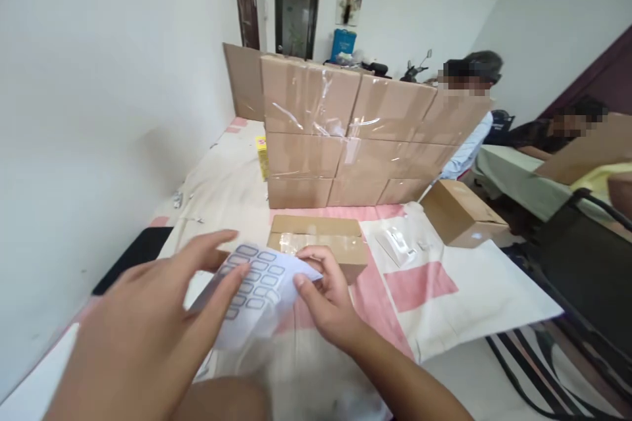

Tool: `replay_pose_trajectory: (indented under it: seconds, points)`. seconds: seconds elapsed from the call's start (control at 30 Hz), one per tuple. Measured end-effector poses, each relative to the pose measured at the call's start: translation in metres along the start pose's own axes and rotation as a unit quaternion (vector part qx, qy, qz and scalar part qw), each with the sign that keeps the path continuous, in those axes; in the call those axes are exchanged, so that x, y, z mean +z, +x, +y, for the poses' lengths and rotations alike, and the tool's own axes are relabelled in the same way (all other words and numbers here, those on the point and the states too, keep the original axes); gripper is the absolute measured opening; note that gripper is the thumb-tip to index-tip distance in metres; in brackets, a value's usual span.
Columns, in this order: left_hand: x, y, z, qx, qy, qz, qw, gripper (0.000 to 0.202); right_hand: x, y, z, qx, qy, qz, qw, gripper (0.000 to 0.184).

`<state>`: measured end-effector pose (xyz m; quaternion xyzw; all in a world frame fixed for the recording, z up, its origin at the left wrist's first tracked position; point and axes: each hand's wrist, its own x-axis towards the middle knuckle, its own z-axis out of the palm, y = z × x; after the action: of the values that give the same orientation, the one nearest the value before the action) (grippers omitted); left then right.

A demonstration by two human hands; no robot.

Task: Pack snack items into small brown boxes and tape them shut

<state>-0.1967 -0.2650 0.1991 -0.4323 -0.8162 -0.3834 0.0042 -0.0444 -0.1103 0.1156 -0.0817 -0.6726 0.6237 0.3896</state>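
A white sheet of stickers [264, 270] with rows of dark-outlined rounded rectangles is held up in front of me, tilted. My left hand [162, 302] has its thumb on the printed face and its fingers around the left edge, partly behind the sheet. Between thumb and fingers, my right hand [328, 296] pinches the right corner. Just beyond the sheet lies a small closed cardboard box [326, 243] with clear tape on top. The sheet and my right hand hide part of that box.
A wall of stacked, taped cartons [365, 138] stands across the table. An opened carton [461, 214] and a small white packet [396, 245] are on the right. A yellow box [262, 158] stands left of the stack. Two people sit beyond, near a chair [582, 263].
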Motion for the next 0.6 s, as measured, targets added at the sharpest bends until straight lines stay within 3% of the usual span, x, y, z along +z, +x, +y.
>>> replay_pose_trajectory:
  seconds: [0.07,0.2,0.27,0.33,0.5,0.6]
  points:
    - [0.015,0.015,0.026,0.038,0.045,-0.013,0.998,0.036,-0.029,0.000,-0.012,0.009,0.011,-0.019,1.000,0.032]
    - [0.051,0.035,0.071,0.187,0.036,-0.119,0.975,0.038,-0.088,0.002,-0.026,0.048,0.020,-0.070,0.996,0.035]
    - [0.073,0.038,0.091,0.238,0.057,-0.146,0.958,0.038,-0.114,0.003,-0.029,0.068,-0.009,-0.085,0.994,0.032]
    - [0.095,0.038,0.110,0.266,0.089,-0.130,0.951,0.038,-0.139,0.006,-0.029,0.075,-0.026,-0.079,0.994,0.035]
    - [0.143,0.039,0.140,0.317,0.148,-0.006,0.937,0.034,-0.197,0.014,-0.010,0.059,-0.006,0.011,0.998,0.034]
    - [0.164,0.043,0.143,0.347,0.167,-0.012,0.923,0.035,-0.220,0.012,0.008,0.056,0.009,0.085,0.995,0.037]
